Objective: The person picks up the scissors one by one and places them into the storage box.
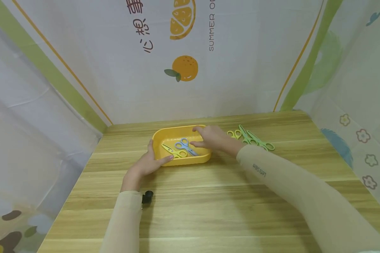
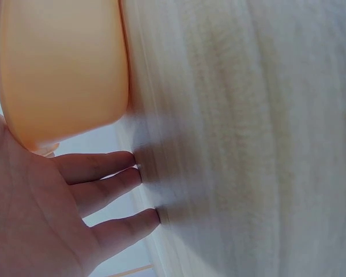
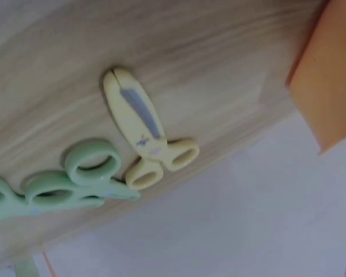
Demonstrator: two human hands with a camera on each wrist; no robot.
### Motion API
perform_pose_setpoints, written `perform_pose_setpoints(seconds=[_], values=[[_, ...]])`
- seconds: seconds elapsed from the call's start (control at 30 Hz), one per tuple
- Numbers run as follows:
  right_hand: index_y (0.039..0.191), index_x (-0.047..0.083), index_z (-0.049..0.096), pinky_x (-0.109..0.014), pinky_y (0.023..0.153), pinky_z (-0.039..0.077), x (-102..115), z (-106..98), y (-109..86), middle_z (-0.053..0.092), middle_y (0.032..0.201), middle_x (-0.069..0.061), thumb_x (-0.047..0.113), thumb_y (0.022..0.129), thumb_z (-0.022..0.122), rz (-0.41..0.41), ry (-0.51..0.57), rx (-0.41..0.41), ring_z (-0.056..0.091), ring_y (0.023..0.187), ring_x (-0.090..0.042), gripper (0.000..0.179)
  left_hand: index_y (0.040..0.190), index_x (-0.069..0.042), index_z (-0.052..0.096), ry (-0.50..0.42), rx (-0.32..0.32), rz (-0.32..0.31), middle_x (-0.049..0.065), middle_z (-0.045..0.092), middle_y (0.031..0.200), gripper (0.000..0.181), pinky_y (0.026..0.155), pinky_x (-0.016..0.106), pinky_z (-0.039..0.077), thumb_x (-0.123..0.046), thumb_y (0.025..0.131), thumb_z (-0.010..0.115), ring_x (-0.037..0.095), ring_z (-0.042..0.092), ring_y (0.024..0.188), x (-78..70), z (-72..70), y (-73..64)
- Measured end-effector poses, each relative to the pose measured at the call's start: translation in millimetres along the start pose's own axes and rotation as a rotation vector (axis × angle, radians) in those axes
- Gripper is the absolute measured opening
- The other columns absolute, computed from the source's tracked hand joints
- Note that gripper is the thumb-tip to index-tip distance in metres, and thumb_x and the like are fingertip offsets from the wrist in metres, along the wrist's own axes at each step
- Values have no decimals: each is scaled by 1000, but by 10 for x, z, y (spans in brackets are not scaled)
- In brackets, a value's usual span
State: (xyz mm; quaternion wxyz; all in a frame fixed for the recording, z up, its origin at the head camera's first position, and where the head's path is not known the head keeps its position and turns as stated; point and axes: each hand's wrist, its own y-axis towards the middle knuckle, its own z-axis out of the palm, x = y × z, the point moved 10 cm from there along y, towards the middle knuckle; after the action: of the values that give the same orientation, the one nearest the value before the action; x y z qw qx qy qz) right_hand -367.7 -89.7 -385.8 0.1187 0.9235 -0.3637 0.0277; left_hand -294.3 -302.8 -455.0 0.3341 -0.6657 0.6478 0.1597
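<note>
A yellow tray stands on the table, holding yellow scissors and blue scissors. My left hand rests against the tray's left end, its thumb over the front rim. In the left wrist view, three of its fingers stretch out straight and touch the tabletop. Over the tray's right end reaches my right hand, thumb and fingers apart, with nothing visible between them. To its right lie another pair of yellow scissors, partly hidden by that hand in the head view, and green scissors.
The green scissors lie close together at the back right of the wooden table. Behind the table's back edge hangs a white printed curtain, with more cloth on both sides. A small black device sits at the left wrist.
</note>
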Motion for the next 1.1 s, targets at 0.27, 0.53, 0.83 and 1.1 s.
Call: perform_pose_setpoints(seconds=[0.27,0.53,0.83,1.1], values=[[144,5,60,-28,53,46,-198,-177,-23,77,93,-12,52,100,70,47,69,-1,55,61,-15,65,165,-8,-28,0,6,-6,37,21,171,140,130,64,26,-82,89,63,49,29,159,-23,15,-4],[147,4,57,-31,58,47,-398,-375,-127,65,75,-4,53,97,74,72,156,-32,59,67,-17,72,165,-9,-29,0,6,-13,38,25,170,140,130,64,26,-81,89,64,49,32,158,-27,9,-15],[146,6,56,-23,49,28,-620,-544,-308,40,61,6,49,94,80,113,280,-103,31,54,-10,72,165,-9,-29,7,14,-22,38,24,170,140,130,64,27,-82,89,63,49,32,158,-11,13,-14],[156,9,44,-25,49,27,-891,-620,-496,36,64,5,48,93,82,213,345,-86,25,54,-10,83,165,-8,-29,6,11,-17,39,21,170,140,130,64,25,-81,90,63,51,29,159,-38,4,-38]])
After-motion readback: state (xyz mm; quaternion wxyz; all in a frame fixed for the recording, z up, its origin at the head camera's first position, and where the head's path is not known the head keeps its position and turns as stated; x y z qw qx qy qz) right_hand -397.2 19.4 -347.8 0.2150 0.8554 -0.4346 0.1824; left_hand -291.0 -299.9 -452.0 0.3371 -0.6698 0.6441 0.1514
